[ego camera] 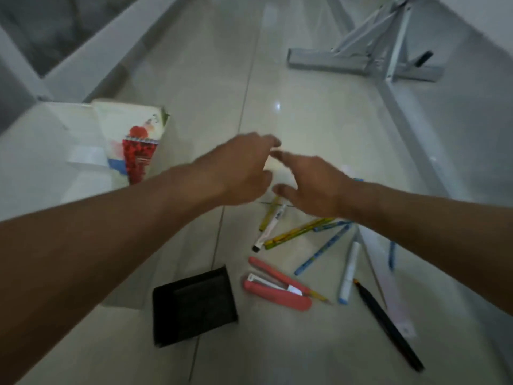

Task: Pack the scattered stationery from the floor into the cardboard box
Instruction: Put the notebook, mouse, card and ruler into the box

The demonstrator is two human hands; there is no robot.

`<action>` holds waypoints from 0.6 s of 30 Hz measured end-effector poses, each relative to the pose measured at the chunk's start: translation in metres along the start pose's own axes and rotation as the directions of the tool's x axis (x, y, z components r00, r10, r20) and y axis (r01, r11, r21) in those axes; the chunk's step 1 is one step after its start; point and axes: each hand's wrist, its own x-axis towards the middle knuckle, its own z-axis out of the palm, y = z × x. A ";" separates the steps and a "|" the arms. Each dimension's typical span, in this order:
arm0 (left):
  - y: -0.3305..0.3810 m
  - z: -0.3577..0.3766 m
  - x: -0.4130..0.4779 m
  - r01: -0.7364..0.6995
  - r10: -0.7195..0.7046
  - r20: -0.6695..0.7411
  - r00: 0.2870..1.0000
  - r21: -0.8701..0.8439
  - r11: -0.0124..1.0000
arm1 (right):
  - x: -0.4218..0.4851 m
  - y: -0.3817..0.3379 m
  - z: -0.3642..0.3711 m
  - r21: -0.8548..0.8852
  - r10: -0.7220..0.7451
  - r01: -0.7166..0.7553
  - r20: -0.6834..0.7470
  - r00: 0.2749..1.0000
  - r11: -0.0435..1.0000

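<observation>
My left hand (244,168) and my right hand (313,184) reach forward side by side over the floor, fingers spread. A pale, blurred shape (273,169) lies between their fingertips; I cannot tell if either hand touches it. Just below the hands lie a white marker (268,230), a yellow-green pencil (297,232) and blue pens (322,254). Nearer me are a pink stapler (277,290), a black case (194,304), a second white marker (348,273), a black pen (388,326) and a clear ruler (388,290). The white box (130,126), with a red and blue print, stands to the left.
A grey metal table base (361,62) sits at the far right, one leg (410,129) running down along the right side. A white frame (91,68) crosses the upper left. The floor is glossy pale tile.
</observation>
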 end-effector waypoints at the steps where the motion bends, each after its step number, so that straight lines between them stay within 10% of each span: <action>1: 0.006 0.009 0.003 -0.014 0.012 0.068 0.998 0.031 0.999 | -0.009 0.014 0.005 -0.005 0.021 -0.020 0.057 0.998 1.000; 6: 0.030 0.061 0.017 -0.059 0.025 0.296 0.955 0.107 0.993 | -0.046 0.066 0.039 0.113 0.115 -0.111 -0.034 0.993 0.987; 18: 0.058 0.127 0.044 0.052 -0.046 0.044 0.998 -0.156 0.986 | -0.085 0.141 0.057 0.335 0.538 -0.452 -0.238 0.809 0.827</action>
